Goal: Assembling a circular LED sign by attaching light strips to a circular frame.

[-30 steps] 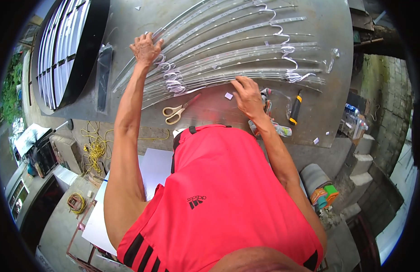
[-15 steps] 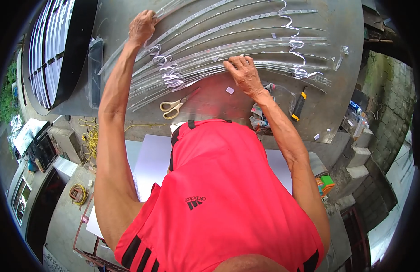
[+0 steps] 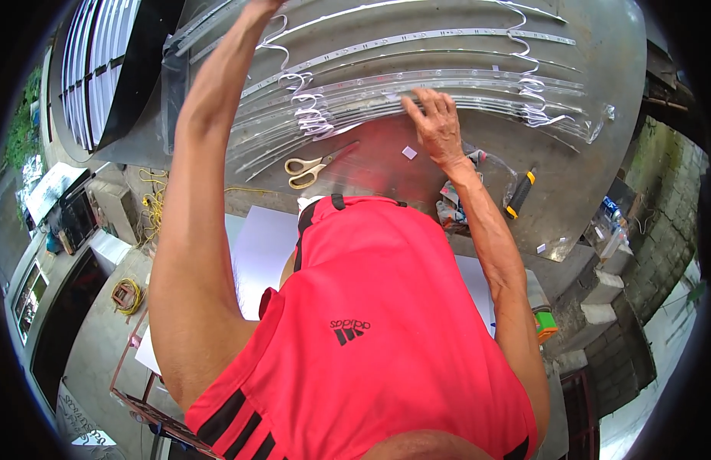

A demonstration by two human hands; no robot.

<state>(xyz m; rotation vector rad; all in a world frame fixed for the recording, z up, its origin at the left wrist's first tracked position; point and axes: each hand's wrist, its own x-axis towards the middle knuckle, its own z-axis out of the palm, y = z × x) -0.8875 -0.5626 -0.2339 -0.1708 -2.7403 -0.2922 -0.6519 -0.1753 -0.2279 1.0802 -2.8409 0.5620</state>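
Long clear-and-white LED light strips (image 3: 409, 36) lie side by side across the metal table, linked by curling white wires (image 3: 313, 123) at their left and more loops towards their right ends. My right hand (image 3: 438, 126) rests on the near edge of the bundle, fingers stretched over the strips and thumb apart. Far out at the top edge is my left hand (image 3: 265, 4); the picture cuts off its fingers, so what they touch is hidden. Scissors with cream handles (image 3: 303, 170) lie between my arms, below the wires.
Right of my right forearm lies a black-and-yellow utility knife (image 3: 521, 193), beside a crumpled plastic bag (image 3: 450, 205). A dark panel with white strips (image 3: 98, 73) stands at the far left. White sheets (image 3: 265, 249) lie below the table edge. A small pale square (image 3: 409, 152) sits near the strips.
My left hand has moved farther away, up to the picture's top edge. The far strips and their wires have shifted outward and spread. My right hand stays on the near strips.
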